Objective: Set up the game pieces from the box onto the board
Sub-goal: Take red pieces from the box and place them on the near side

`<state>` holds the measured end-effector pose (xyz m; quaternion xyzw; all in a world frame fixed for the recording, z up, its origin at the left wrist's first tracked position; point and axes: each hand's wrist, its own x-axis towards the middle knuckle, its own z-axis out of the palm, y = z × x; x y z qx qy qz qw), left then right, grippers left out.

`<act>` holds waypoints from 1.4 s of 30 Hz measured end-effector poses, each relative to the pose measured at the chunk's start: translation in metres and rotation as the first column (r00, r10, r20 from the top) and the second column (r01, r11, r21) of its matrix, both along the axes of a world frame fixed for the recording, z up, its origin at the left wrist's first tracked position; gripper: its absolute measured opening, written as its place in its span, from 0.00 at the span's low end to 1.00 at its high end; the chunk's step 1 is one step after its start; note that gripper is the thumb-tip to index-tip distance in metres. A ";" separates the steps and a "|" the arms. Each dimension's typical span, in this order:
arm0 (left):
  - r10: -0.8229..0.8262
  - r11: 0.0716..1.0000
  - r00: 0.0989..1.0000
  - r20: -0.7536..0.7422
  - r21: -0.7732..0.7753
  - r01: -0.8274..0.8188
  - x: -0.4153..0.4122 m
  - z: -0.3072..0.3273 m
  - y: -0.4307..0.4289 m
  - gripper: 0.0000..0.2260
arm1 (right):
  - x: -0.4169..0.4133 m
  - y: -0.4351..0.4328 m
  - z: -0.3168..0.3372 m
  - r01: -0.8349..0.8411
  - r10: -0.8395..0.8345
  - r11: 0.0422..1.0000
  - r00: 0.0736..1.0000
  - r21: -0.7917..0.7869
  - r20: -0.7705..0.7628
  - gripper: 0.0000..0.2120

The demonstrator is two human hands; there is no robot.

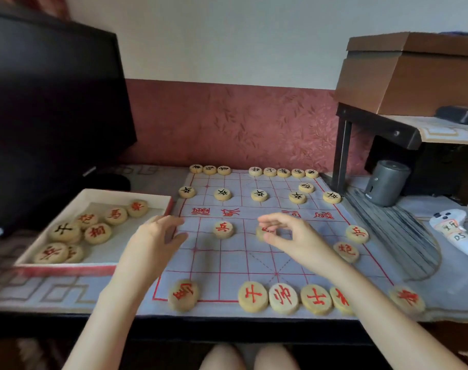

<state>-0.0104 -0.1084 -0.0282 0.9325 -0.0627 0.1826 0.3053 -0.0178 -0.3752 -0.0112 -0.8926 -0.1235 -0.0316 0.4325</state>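
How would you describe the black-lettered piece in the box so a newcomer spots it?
Find the red-rimmed box left of the board. Midway along its left wall lies one round wooden piece. It alone bears a black character; its neighbours bear red.

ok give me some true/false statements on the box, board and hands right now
1. The box holds pieces. True.
2. The right hand is empty. False: it pinches a red piece over the board.
3. Black pieces line the near edge. False: red pieces lie there; the black pieces are on the far side.
4. The left hand is at the board's left edge, beside the box. True.
5. The far row has a gap in it. True.
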 end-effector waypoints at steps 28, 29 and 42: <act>0.385 0.870 0.909 -0.161 0.391 -0.299 0.041 -0.019 0.123 0.19 | 0.152 0.259 -0.034 -0.264 0.340 0.824 0.938 -0.502 0.065 0.24; 0.372 0.885 0.911 -0.180 0.364 -0.289 0.042 -0.019 0.122 0.20 | 0.152 0.259 -0.036 -0.251 0.344 0.809 0.935 -0.531 0.083 0.23; 0.226 0.974 0.937 -0.267 0.068 -0.215 0.033 -0.019 0.119 0.24 | 0.137 0.236 -0.035 -0.327 0.354 0.876 0.935 -0.356 0.012 0.23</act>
